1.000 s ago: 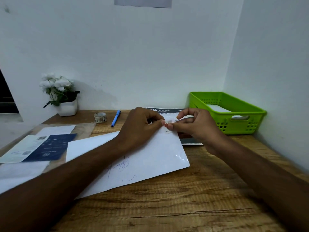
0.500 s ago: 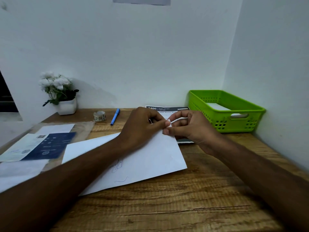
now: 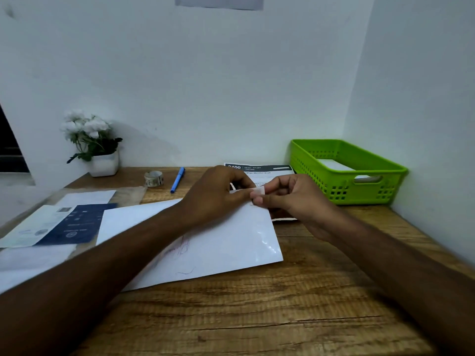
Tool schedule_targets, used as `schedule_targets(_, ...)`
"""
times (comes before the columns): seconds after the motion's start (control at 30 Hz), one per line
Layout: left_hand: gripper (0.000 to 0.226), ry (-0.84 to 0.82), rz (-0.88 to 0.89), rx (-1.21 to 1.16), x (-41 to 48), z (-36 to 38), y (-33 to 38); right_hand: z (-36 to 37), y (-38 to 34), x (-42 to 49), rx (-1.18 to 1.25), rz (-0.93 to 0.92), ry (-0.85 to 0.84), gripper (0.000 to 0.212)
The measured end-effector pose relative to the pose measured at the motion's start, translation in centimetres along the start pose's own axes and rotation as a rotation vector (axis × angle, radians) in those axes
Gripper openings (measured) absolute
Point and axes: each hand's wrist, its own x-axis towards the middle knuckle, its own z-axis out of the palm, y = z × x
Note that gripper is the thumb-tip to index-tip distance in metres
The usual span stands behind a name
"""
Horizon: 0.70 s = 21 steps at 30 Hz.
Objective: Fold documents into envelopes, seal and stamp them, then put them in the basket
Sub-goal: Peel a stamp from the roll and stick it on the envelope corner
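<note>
Your left hand (image 3: 218, 194) and right hand (image 3: 290, 199) meet over the far edge of a white envelope (image 3: 205, 242) lying flat and skewed near the middle of the wooden surface (image 3: 257, 317). Both grips pinch one small pale stamp (image 3: 257, 191) between thumb and fingertips, just above the envelope's far right corner. Scribbled ink shows on the envelope near your left forearm. A printed sheet (image 3: 267, 170) lies partly under your hands, toward the back edge. The green basket (image 3: 359, 181) sits in the far right corner, white paper inside. A tape roll (image 3: 154, 179) and a blue pen (image 3: 177, 179) rest along the back edge. Loose documents (image 3: 59, 224) lie by the left edge, a potted white flower (image 3: 95, 142) in the far left corner.
</note>
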Motion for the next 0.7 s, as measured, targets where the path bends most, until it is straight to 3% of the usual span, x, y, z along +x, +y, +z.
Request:
schedule_targets(0.03, 0.01, -0.029, -0.019, 0.004, 0.06, -0.16, -0.14, -0.04, 0.07, 0.07, -0.001, -0.004, 0.006, 0.021)
schedule_targets(0.17, 0.035, -0.019, -0.086, 0.004, -0.29, -0.11, -0.43, -0.14, 0.35, 0.29, 0.017, 0.048, -0.023, 0.018)
schedule_targets(0.7, 0.039, 0.016, 0.019, -0.029, -0.36, 0.13, -0.19, -0.1, 0.06, 0.4, -0.001, 0.029, -0.055, 0.019)
